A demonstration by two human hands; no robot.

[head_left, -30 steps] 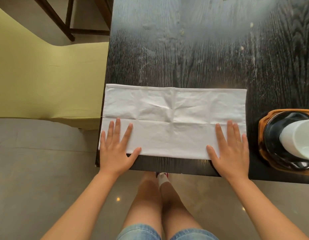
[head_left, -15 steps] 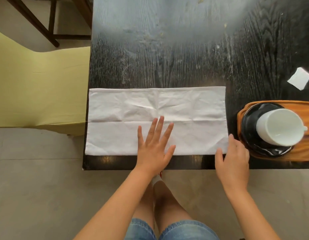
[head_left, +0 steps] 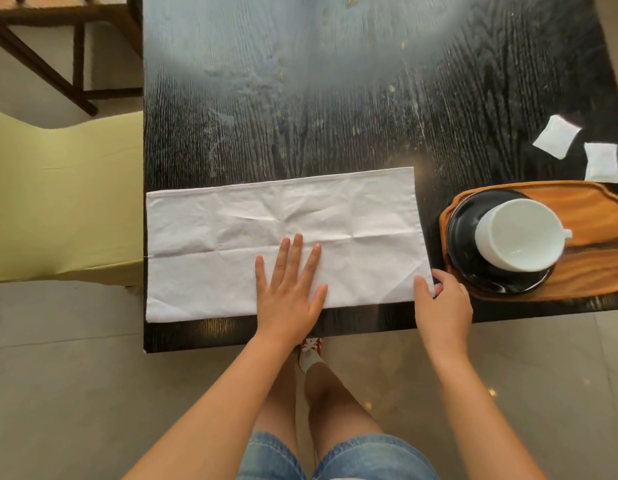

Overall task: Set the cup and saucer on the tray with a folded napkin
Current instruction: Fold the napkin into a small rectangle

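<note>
A white cloth napkin (head_left: 231, 237), folded into a long strip, lies flat along the near edge of the dark table. My left hand (head_left: 290, 296) rests flat on its middle near edge, fingers spread. My right hand (head_left: 442, 303) pinches the napkin's near right corner between thumb and fingers. To the right, a white cup (head_left: 518, 233) stands on a black saucer (head_left: 473, 268), and both sit on the left end of a wooden tray (head_left: 591, 209).
Two small white sachets (head_left: 557, 136) lie on the black wooden table (head_left: 300, 116) beyond the tray. A pale green chair seat (head_left: 58, 195) stands left of the table, with a dark wooden chair frame (head_left: 58, 64) behind it. My legs are below the table's near edge.
My left hand slid from the napkin's left end to its middle. My right hand shifted to the right corner and closed on it. The view turned right, bringing the tray and sachets in.
</note>
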